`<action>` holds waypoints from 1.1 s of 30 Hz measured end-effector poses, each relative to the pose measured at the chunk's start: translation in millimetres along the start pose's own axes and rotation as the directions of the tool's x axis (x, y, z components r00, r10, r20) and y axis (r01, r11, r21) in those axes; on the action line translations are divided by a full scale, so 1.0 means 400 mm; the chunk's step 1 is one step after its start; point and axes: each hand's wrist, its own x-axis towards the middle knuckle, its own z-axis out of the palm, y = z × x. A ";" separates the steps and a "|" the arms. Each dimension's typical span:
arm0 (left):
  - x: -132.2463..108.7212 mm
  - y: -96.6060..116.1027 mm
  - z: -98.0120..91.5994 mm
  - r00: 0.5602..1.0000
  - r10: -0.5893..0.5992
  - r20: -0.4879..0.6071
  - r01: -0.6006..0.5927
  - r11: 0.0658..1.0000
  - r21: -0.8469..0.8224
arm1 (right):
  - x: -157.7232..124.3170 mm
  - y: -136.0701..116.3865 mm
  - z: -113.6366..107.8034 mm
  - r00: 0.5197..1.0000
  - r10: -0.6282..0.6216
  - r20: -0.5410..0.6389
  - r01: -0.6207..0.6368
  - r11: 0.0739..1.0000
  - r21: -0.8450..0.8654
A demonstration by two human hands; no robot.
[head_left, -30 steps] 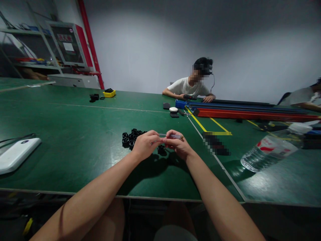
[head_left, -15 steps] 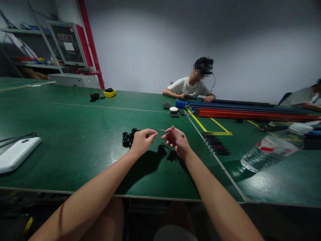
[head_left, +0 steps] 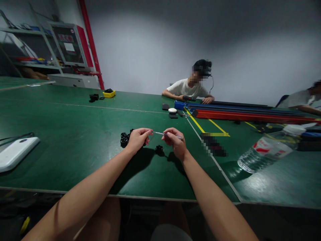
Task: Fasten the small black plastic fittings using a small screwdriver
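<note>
A slim, silver screwdriver (head_left: 159,133) lies level above the table between my two hands. My right hand (head_left: 175,140) is closed around its handle, thumb and fingers on the metal. At the other end, the thin tip meets the fingertips of my left hand (head_left: 137,139), which are pinched together; whatever they hold is hidden or too small to make out. Just below and between the hands, a small black plastic part (head_left: 159,149) rests on the green table. A cluster of similar black parts (head_left: 124,140) is partly covered by my left hand.
A white device (head_left: 18,154) lies at the left, a tilted water bottle (head_left: 265,150) at the right. Beyond are a yellow bin (head_left: 109,94), a white round object (head_left: 172,110) and long red and blue bars (head_left: 225,114). A person (head_left: 192,83) sits across the table (head_left: 82,160).
My right hand's fingers have closed around the screwdriver, which was held loosely before. Its tip now reaches my left fingertips. The whole view has shifted slightly.
</note>
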 end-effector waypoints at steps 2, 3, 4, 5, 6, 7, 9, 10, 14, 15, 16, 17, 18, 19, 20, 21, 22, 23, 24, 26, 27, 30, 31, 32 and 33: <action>0.002 -0.002 -0.002 0.999 0.019 0.029 -0.020 1.000 0.022 | 0.002 0.004 -0.002 1.000 -0.011 0.027 0.011 1.000 0.006; 0.003 -0.002 -0.004 0.999 0.030 0.034 -0.032 0.999 0.037 | 0.002 0.005 -0.002 0.999 -0.016 0.044 0.016 1.000 0.009; 0.004 -0.002 -0.006 0.999 0.040 0.035 -0.042 0.998 0.055 | 0.001 0.005 -0.003 0.998 -0.021 0.059 0.020 1.000 0.014; 0.004 -0.003 -0.007 0.998 0.048 0.034 -0.051 0.996 0.073 | 0.000 0.005 -0.003 0.997 -0.025 0.070 0.024 1.000 0.019; 0.005 -0.002 -0.009 0.998 0.054 0.033 -0.057 0.994 0.090 | -0.001 0.004 -0.003 0.997 -0.030 0.074 0.028 0.999 0.023; 0.005 -0.002 -0.011 0.998 0.058 0.032 -0.061 0.993 0.102 | -0.001 0.003 -0.003 0.997 -0.033 0.075 0.031 0.999 0.027; 0.006 -0.002 -0.013 0.998 0.060 0.034 -0.063 0.992 0.112 | -0.002 0.002 -0.002 0.996 -0.043 0.077 0.041 0.999 0.034; 0.006 -0.002 -0.014 0.997 0.062 0.038 -0.066 0.991 0.113 | -0.002 0.002 -0.002 0.996 -0.048 0.080 0.045 0.998 0.036; 0.010 -0.008 -0.017 0.994 0.092 0.058 -0.098 0.988 0.121 | 0.001 0.005 -0.001 0.994 -0.051 0.099 0.049 0.998 0.027; 0.011 -0.010 -0.018 0.993 0.102 0.063 -0.110 0.986 0.129 | 0.001 0.006 -0.001 0.994 -0.048 0.099 0.046 0.999 0.020; 0.012 -0.012 -0.019 0.991 0.114 0.069 -0.123 0.983 0.138 | 0.001 0.006 0.000 0.994 -0.046 0.099 0.045 0.999 0.014; 0.013 -0.014 -0.020 0.989 0.129 0.074 -0.139 0.979 0.148 | 0.002 0.006 0.001 0.994 -0.045 0.099 0.044 0.999 0.011; 0.013 -0.016 -0.021 0.986 0.145 0.078 -0.156 0.975 0.159 | 0.002 0.006 0.001 0.994 -0.046 0.098 0.046 0.999 0.011; 0.013 -0.017 -0.022 0.983 0.162 0.081 -0.174 0.970 0.169 | 0.002 0.006 0.002 0.994 -0.050 0.098 0.049 0.999 0.012; 0.013 -0.018 -0.023 0.980 0.178 0.084 -0.190 0.965 0.178 | 0.002 0.006 0.002 0.994 -0.055 0.096 0.054 0.998 0.015; 0.012 -0.018 -0.023 0.978 0.190 0.086 -0.203 0.961 0.185 | 0.002 0.006 0.002 0.993 -0.061 0.097 0.059 0.998 0.017; 0.011 -0.017 -0.023 0.976 0.199 0.086 -0.212 0.959 0.190 | 0.002 0.006 0.001 0.993 -0.067 0.100 0.066 0.998 0.018; 0.010 -0.016 -0.023 0.975 0.203 0.086 -0.216 0.958 0.191 | 0.001 0.006 0.000 0.992 -0.073 0.104 0.072 0.997 0.018; 0.009 -0.015 -0.022 0.975 0.203 0.086 -0.216 0.958 0.188 | 0.001 0.006 -0.001 0.991 -0.078 0.109 0.076 0.997 0.017; 0.006 -0.012 -0.020 0.977 0.198 0.080 -0.209 0.963 0.173 | -0.001 0.006 -0.002 0.990 -0.080 0.118 0.079 0.997 0.014; 0.005 -0.011 -0.019 0.978 0.194 0.075 -0.203 0.965 0.163 | -0.002 0.005 -0.002 0.990 -0.077 0.121 0.076 0.997 0.011; 0.000 -0.007 -0.015 0.982 0.181 0.061 -0.188 0.972 0.142 | -0.005 0.003 -0.001 0.992 -0.053 0.116 0.053 0.999 -0.005; -0.002 -0.006 -0.013 0.982 0.179 0.057 -0.186 0.972 0.142 | -0.006 0.002 0.000 0.993 -0.045 0.112 0.047 0.999 -0.010; -0.004 -0.005 -0.012 0.983 0.176 0.053 -0.182 0.972 0.145 | -0.007 0.001 0.001 0.993 -0.041 0.107 0.043 0.999 -0.014; -0.005 -0.003 -0.011 0.984 0.173 0.049 -0.179 0.972 0.150 | -0.008 0.001 0.003 0.994 -0.039 0.103 0.041 0.999 -0.019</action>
